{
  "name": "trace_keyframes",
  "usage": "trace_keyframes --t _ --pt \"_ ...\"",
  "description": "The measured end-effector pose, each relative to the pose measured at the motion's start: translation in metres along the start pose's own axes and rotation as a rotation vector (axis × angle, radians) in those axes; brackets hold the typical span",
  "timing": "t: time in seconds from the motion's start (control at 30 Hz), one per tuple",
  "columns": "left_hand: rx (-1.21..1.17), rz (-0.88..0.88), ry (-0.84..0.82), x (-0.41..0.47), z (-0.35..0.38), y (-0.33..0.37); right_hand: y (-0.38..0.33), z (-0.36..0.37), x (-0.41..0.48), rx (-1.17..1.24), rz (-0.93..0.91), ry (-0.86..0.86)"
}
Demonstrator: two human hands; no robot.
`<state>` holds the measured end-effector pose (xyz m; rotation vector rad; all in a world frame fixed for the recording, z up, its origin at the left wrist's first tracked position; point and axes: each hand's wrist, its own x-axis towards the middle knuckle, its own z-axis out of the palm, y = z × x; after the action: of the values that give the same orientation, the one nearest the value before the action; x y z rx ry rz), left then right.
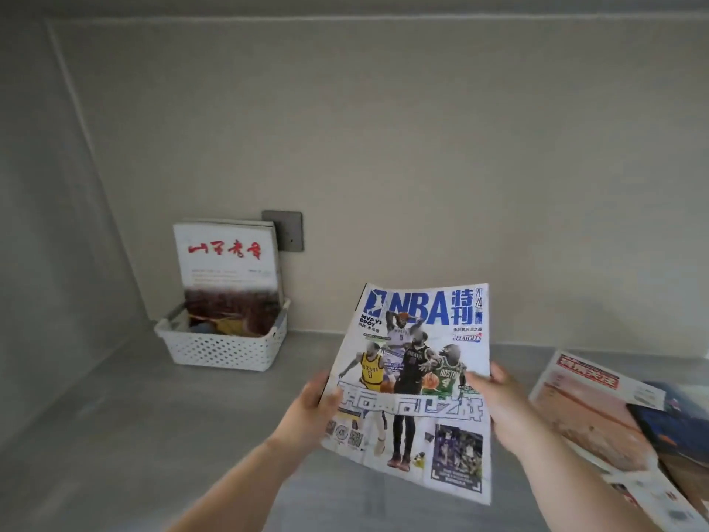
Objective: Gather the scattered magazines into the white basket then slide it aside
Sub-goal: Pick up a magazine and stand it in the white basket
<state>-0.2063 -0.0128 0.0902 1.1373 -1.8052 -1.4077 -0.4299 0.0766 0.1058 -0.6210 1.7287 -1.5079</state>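
An NBA magazine [418, 362] with a blue title and basketball players on its cover is held up above the grey counter, cover toward me. My left hand [312, 410] grips its left edge and my right hand [498, 407] grips its right edge. The white perforated basket [222, 351] stands at the back left corner. A white magazine with red characters [226, 266] stands upright in the basket and leans on the wall, with others behind it. More magazines [591, 408] lie overlapped on the counter at the right.
A grey wall socket [289, 232] sits on the back wall behind the basket. The left side wall meets the grey counter [153, 416] next to the basket. The counter runs from the basket across to the pile at the right.
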Motion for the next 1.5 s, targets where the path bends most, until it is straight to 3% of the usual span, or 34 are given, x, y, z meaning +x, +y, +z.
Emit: trace_keyframes --t 0.1,0.23,0.5,0.8,0.97,1.27,1.5 --pt "-0.064 -0.082 0.047 0.025 -0.063 -0.008 -0.012 0.074 0.004 -0.004 -0.043 -0.055" --pt "0.053 -0.160 0.201 0.061 -0.145 -0.015 -0.024 0.174 0.011 -0.080 -0.131 -0.142" --pt "0.095 0.075 0.513 0.097 -0.266 -0.012 -0.062 0.309 0.024 -0.113 -0.297 -0.186" --pt "0.060 0.232 0.698 0.169 -0.331 0.006 -0.115 0.364 0.076 -0.087 -0.395 -0.080" --pt "0.117 0.165 0.661 0.205 -0.336 -0.023 -0.095 0.378 0.106 -0.130 -0.354 -0.009" --pt "0.040 0.105 0.700 0.234 -0.338 -0.062 -0.080 0.399 0.139 -0.166 -0.338 -0.066" --pt "0.148 0.102 0.637 0.248 -0.332 -0.084 -0.048 0.395 0.158 -0.174 -0.183 0.007"
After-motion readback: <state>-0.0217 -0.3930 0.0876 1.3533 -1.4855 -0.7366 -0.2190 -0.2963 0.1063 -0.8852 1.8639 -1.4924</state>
